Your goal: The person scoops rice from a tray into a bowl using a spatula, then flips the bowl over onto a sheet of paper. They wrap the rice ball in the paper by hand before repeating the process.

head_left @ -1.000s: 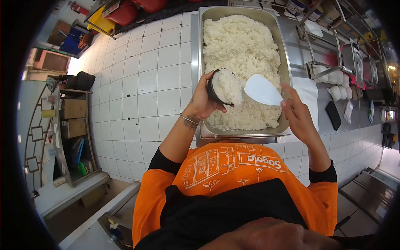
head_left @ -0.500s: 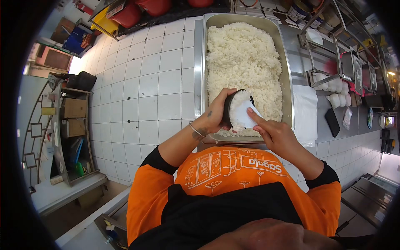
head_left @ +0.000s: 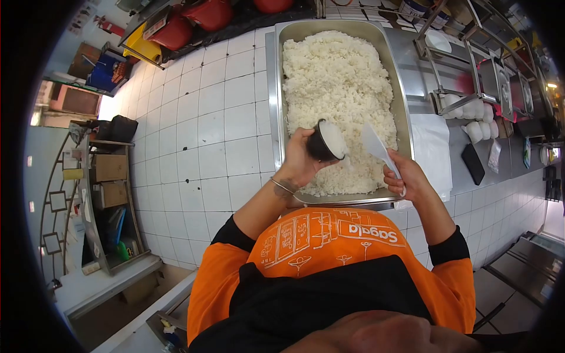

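My left hand (head_left: 302, 159) is wrapped around a small black bowl (head_left: 318, 145), tilted so that its opening faces right. White rice (head_left: 334, 140) fills the bowl with a fairly level surface. In my right hand (head_left: 406, 175) is the handle of a white rice paddle (head_left: 376, 146), its blade pointing up and left, apart from the bowl. Both hands are above the near part of a large metal tray (head_left: 402, 97), which holds a broad bed of cooked rice (head_left: 338, 70).
Right of the tray, clear plastic sheets (head_left: 429, 153) lie on the metal counter, with a dark phone-like slab (head_left: 472, 165) and stacked white cups (head_left: 474, 112) beyond. A metal rack (head_left: 465, 53) stands at upper right. Red tubs (head_left: 209, 13) are at the upper left.
The rice paddle has moved off the rice in the bowl, to the right, and my right hand now grips its handle. The heaped rice in the bowl looks flatter, and the bowl has turned.
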Demonstrator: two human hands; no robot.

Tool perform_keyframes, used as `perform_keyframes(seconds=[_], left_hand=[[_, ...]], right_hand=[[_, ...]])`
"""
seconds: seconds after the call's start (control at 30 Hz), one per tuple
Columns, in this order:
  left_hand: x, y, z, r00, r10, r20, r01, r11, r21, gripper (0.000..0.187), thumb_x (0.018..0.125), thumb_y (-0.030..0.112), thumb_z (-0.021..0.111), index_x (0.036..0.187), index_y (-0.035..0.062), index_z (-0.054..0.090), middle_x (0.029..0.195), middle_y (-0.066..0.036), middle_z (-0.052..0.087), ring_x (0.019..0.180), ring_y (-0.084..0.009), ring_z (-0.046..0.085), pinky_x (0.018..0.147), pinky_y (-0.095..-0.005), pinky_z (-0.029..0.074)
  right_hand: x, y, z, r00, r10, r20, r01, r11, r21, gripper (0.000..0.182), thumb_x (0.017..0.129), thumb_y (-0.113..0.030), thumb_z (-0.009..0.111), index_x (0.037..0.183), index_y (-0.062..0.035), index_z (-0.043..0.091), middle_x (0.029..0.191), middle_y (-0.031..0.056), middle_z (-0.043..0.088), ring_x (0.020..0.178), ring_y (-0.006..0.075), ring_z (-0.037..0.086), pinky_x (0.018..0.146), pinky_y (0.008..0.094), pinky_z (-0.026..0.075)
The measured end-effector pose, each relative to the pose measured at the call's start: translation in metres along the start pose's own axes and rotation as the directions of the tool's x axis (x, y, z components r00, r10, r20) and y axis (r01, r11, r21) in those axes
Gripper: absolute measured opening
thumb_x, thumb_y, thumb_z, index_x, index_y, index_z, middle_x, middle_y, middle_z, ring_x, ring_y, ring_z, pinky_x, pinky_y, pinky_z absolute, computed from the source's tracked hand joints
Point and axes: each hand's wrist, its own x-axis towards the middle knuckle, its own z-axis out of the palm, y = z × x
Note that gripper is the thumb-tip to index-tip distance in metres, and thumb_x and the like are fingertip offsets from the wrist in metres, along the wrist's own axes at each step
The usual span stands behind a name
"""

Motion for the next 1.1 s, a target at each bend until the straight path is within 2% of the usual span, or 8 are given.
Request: perform_keyframes(seconds=[0.2,0.27,0.37,0.57,0.8,1.0,1.07,1.1], left_hand=[[-0.003,0.003,0.020,0.988,0.077,-0.135,-0.106,0.968,-0.227,0.045,0.092,0.043,0.045,0.123,0.0132,0.053,0.122,-0.008,0.059,0.112,-0.0263,0.057,0.094,-0.0432,0.048],[0.007,-0.007,0.016,0.962,0.211,-0.173,-0.247,0.943,-0.223,0.039,0.093,0.040,0.045,0.121,0.0145,0.054,0.113,-0.005,0.061,0.106,-0.0228,0.059,0.092,-0.0401,0.048],[0.006,-0.015,0.023,0.908,0.374,-0.188,-0.411,0.881,-0.233,0.033,0.092,0.036,0.049,0.114,0.0123,0.056,0.107,-0.006,0.062,0.098,-0.0202,0.060,0.087,-0.0373,0.049],[-0.018,-0.011,0.037,0.823,0.552,-0.136,-0.567,0.814,-0.125,0.027,0.094,0.028,0.048,0.109,0.0063,0.054,0.104,-0.008,0.060,0.096,-0.0170,0.059,0.085,-0.0301,0.049],[-0.034,-0.020,0.032,0.829,0.552,-0.084,-0.542,0.832,0.115,0.025,0.096,0.027,0.045,0.109,0.0065,0.052,0.109,-0.010,0.060,0.100,-0.0173,0.057,0.089,-0.0316,0.047],[-0.018,-0.034,0.003,0.766,0.603,-0.222,-0.568,0.797,0.205,0.022,0.096,0.023,0.049,0.104,0.0034,0.057,0.101,-0.005,0.057,0.092,-0.0137,0.056,0.082,-0.0282,0.047],[-0.012,-0.027,0.000,0.751,0.611,-0.252,-0.568,0.791,0.225,0.024,0.095,0.025,0.050,0.104,0.0039,0.058,0.102,-0.005,0.057,0.094,-0.0147,0.056,0.083,-0.0300,0.047],[-0.009,-0.021,0.000,0.839,0.469,-0.276,-0.490,0.872,-0.006,0.029,0.094,0.030,0.050,0.105,0.0050,0.058,0.105,-0.007,0.058,0.098,-0.0166,0.057,0.085,-0.0317,0.048]], right_hand=[[-0.022,0.008,0.047,0.973,-0.231,-0.028,0.205,0.909,-0.362,0.041,0.103,-0.034,0.039,0.139,-0.0168,0.047,0.061,-0.0034,0.042,0.039,0.0070,0.029,0.036,0.0209,0.027],[-0.013,0.024,0.053,0.852,-0.516,0.093,0.470,0.673,-0.572,0.041,0.104,-0.033,0.039,0.139,-0.0150,0.047,0.059,-0.0015,0.043,0.043,0.0082,0.033,0.044,0.0236,0.031],[-0.031,0.035,0.080,0.751,-0.608,0.257,0.584,0.429,-0.689,0.042,0.104,-0.031,0.039,0.140,-0.0125,0.046,0.056,0.0038,0.042,0.049,0.0098,0.039,0.051,0.0273,0.036],[-0.036,0.029,0.075,0.740,-0.491,0.459,0.618,0.230,-0.751,0.042,0.104,-0.027,0.041,0.142,-0.0112,0.044,0.056,0.0084,0.038,0.055,0.0106,0.040,0.056,0.0298,0.039],[-0.037,0.001,0.074,0.796,-0.180,0.578,0.604,0.305,-0.736,0.043,0.103,-0.028,0.044,0.142,-0.0099,0.043,0.056,0.0019,0.035,0.057,0.0076,0.033,0.055,0.0264,0.036],[-0.029,0.012,0.097,0.921,-0.091,0.379,0.358,0.577,-0.734,0.046,0.103,-0.033,0.043,0.142,-0.0095,0.044,0.055,-0.0039,0.033,0.046,0.0060,0.031,0.045,0.0244,0.033],[-0.024,0.014,0.098,0.951,-0.060,0.305,0.189,0.890,-0.416,0.046,0.103,-0.034,0.042,0.143,-0.0118,0.043,0.053,-0.0036,0.033,0.038,0.0072,0.033,0.036,0.0257,0.032],[-0.016,0.019,0.097,0.962,-0.106,0.253,0.175,0.947,-0.270,0.041,0.102,-0.036,0.042,0.136,-0.0117,0.047,0.052,-0.0030,0.033,0.034,0.0081,0.032,0.031,0.0253,0.030]])
